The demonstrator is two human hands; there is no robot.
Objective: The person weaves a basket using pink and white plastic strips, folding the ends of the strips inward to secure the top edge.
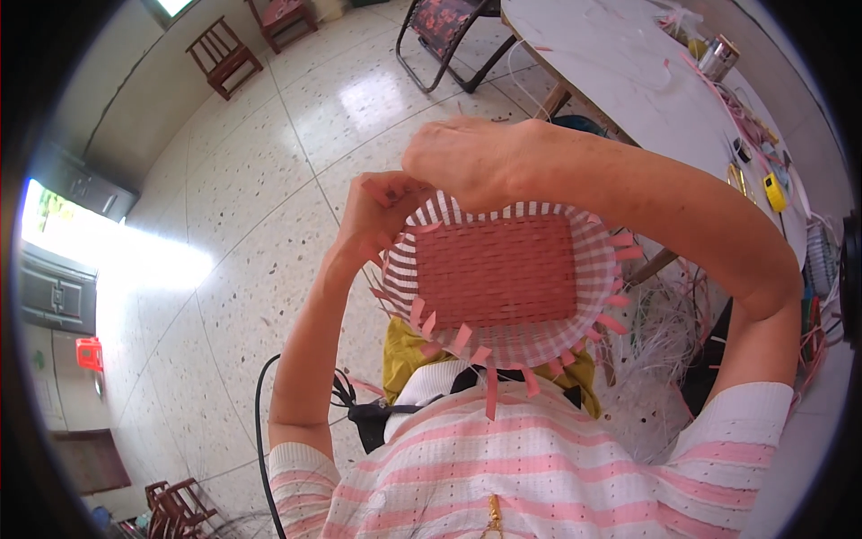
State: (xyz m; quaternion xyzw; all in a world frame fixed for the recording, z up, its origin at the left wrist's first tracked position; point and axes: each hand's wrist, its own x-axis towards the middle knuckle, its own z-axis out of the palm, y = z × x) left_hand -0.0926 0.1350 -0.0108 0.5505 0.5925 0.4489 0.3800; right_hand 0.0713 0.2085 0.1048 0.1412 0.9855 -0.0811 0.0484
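A woven basket (494,269) with a reddish-pink base and white-and-pink slatted sides rests over my lap. Loose pink strip ends (462,340) stick out around its rim. My left hand (365,218) is closed on the far left part of the rim, with pink strip between its fingers. Right beside it, my right hand (471,164) reaches across the far rim, its fingers bent in toward the left hand. The back of that hand and the wrist hide what its fingertips pinch. Both hands stay close together at the same corner.
A white table (620,72) at the upper right carries a metal can (718,58), a yellow tape measure (774,192) and strips. Thin white strips (660,332) pile on the floor below it. A folding chair (444,40) and a wooden chair (222,58) stand farther off.
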